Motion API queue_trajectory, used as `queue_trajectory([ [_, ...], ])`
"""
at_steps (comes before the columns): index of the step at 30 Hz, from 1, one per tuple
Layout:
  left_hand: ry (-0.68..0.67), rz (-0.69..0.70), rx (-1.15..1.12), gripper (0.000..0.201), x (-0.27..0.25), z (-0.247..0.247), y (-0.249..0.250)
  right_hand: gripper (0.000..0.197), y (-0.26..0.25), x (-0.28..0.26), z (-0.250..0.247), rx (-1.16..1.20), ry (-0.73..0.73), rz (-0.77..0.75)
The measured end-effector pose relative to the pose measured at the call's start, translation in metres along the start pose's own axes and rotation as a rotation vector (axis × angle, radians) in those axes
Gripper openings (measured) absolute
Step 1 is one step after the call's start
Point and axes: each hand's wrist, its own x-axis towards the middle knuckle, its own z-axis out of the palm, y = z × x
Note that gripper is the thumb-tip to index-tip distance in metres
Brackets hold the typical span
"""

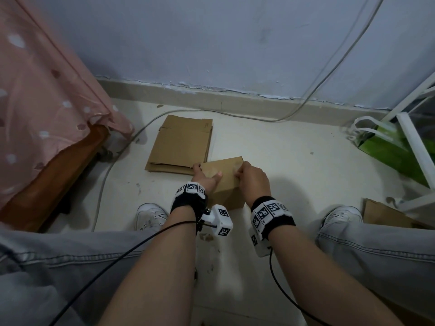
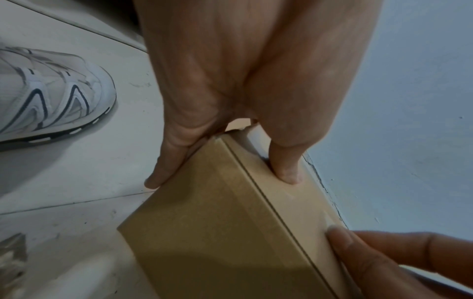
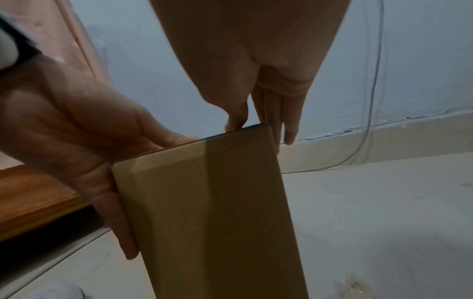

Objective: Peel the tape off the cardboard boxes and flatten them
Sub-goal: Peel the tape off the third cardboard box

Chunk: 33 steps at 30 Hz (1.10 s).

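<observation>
Left hand (image 1: 207, 178) grips and right hand (image 1: 253, 176) pinches the smooth brown rectangular box (image 1: 223, 182), its far end hidden; creased flattened cardboard (image 1: 180, 144) lies just behind the box.

The box (image 1: 226, 182) I hold is matt brown cardboard with a glossy clear tape strip (image 3: 169, 157). Beyond it, flattened cardboard (image 1: 181, 144) lies on smooth, scuffed pale floor tiles (image 1: 294, 161).
</observation>
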Motion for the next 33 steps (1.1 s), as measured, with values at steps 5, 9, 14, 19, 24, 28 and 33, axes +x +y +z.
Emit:
queue_trajectory([
  [5, -0.013, 0.0, -0.004, 0.088, 0.002, 0.0, -0.001, 0.028, -0.009, 0.002, 0.0, -0.186, -0.066, -0.015],
  [9, -0.029, -0.002, -0.005, 0.09, 0.003, -0.002, -0.004, 0.033, -0.01, 0.004, 0.002, -0.192, -0.063, -0.008],
  [14, -0.032, -0.013, 0.004, 0.091, 0.008, -0.006, -0.007, 0.032, 0.001, 0.018, -0.014, 0.082, 0.021, 0.19],
  [19, -0.035, -0.018, 0.003, 0.091, 0.013, -0.004, -0.009, 0.018, 0.025, 0.03, -0.026, 0.6, -0.037, 0.409],
  [24, -0.041, -0.012, -0.03, 0.091, 0.014, -0.004, -0.011, 0.048, 0.02, 0.019, -0.027, 0.734, 0.012, 0.347],
  [28, -0.063, -0.004, -0.065, 0.089, 0.015, -0.006, -0.014, 0.027, 0.022, 0.015, -0.023, 0.784, -0.024, 0.389],
  [33, -0.091, -0.042, -0.127, 0.101, 0.018, -0.01, -0.018, 0.029, 0.02, 0.015, -0.024, 0.78, -0.078, 0.341],
])
